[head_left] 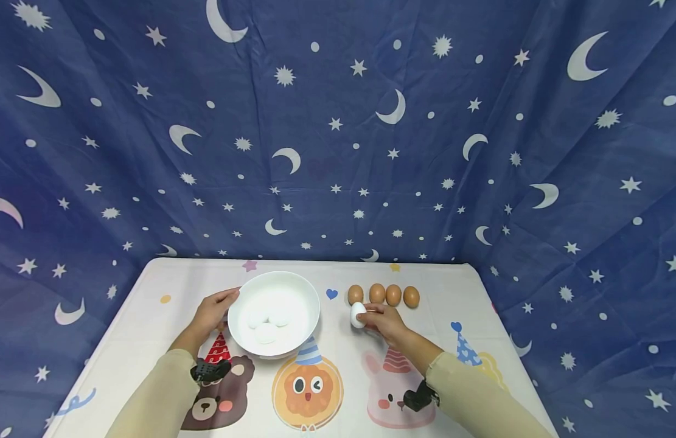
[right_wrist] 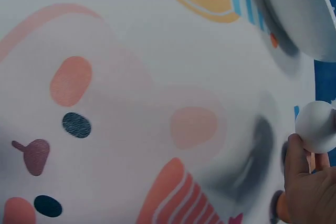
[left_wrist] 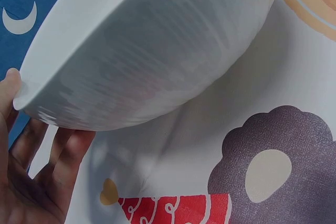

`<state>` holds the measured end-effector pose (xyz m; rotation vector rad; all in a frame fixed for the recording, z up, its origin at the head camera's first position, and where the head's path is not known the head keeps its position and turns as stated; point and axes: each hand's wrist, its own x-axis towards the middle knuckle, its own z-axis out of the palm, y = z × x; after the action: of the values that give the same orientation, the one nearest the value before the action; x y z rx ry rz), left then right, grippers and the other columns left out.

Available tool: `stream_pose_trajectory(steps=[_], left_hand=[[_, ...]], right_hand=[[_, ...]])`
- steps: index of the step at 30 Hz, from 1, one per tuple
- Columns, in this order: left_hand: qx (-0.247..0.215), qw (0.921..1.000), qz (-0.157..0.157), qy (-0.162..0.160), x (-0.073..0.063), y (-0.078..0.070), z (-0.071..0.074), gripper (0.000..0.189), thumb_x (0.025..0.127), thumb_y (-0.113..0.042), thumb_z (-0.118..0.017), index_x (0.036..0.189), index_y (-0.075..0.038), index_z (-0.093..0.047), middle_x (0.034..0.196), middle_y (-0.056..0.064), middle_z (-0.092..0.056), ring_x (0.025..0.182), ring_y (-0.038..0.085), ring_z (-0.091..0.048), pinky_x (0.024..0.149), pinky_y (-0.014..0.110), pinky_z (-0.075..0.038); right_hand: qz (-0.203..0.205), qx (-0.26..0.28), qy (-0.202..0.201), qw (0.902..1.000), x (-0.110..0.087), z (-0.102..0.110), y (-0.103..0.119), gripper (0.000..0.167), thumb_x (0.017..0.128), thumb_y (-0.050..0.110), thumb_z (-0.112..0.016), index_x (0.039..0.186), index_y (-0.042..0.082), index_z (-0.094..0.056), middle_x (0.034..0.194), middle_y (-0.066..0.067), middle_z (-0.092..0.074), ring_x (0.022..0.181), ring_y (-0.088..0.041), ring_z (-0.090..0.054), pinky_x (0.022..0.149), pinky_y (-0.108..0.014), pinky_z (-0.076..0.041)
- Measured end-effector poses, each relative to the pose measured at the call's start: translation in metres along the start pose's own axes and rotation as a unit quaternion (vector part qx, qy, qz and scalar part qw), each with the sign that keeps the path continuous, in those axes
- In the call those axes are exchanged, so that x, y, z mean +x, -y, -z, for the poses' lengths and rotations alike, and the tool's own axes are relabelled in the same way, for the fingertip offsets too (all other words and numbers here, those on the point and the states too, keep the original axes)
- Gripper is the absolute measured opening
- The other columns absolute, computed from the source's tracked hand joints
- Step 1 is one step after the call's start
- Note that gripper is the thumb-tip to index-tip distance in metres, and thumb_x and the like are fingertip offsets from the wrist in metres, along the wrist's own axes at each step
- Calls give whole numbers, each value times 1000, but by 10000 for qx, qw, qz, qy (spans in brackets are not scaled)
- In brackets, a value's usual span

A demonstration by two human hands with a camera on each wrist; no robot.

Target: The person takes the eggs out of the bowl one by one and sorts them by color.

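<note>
My left hand grips the left side of a large white bowl. In the left wrist view the thumb lies on the bowl's rim and the fingers reach under its outer wall. Several white eggs lie together at the bottom of the bowl. To the right of the bowl, my right hand pinches another white egg between thumb and fingers. This egg shows above the tablecloth in the right wrist view, partly covered by the fingers.
Several brown eggs sit in a row just behind the right hand. A white tablecloth printed with cartoon animals covers the table. Behind it hangs a dark blue curtain with moons and stars.
</note>
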<state>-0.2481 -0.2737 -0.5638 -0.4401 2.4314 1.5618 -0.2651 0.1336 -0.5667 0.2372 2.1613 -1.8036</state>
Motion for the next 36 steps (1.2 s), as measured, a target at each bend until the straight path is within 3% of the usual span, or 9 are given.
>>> stream_pose_trajectory(steps=[8, 15, 22, 36], left_hand=[[-72, 10000, 25, -6, -1, 0, -1, 64, 101, -52, -47, 148, -10, -44, 145, 23, -48, 98, 20, -61, 67, 26, -56], [-67, 10000, 31, -37, -1, -1, 0, 64, 101, -53, -47, 148, -11, -44, 144, 22, -49, 92, 16, -61, 65, 26, -55], [-116, 9999, -10, -26, -2, -1, -1, 65, 100, -54, -47, 148, -9, -45, 143, 23, -50, 97, 19, -62, 67, 27, -56], [-144, 9999, 26, 7, -2, -1, 0, 65, 100, -53, -47, 148, -9, -44, 144, 23, -49, 104, 25, -62, 69, 26, -57]], right_hand=[[-271, 14, -56, 9996, 0, 1, -11, 39, 82, 6, -77, 115, -10, -65, 114, -23, -67, 91, -21, -70, 84, -35, -58], [-110, -26, 123, 9999, -1, 3, -11, 37, 78, 13, -83, 106, -7, -70, 102, -19, -72, 83, -20, -73, 76, -30, -60], [-480, -404, -221, 9978, 4, -4, -13, 36, 79, 10, -81, 109, -7, -69, 105, -18, -71, 82, -18, -72, 77, -29, -59], [-168, -923, -630, 9936, 4, -10, -17, 36, 76, 16, -84, 100, -7, -71, 95, -15, -72, 71, -11, -67, 68, -27, -59]])
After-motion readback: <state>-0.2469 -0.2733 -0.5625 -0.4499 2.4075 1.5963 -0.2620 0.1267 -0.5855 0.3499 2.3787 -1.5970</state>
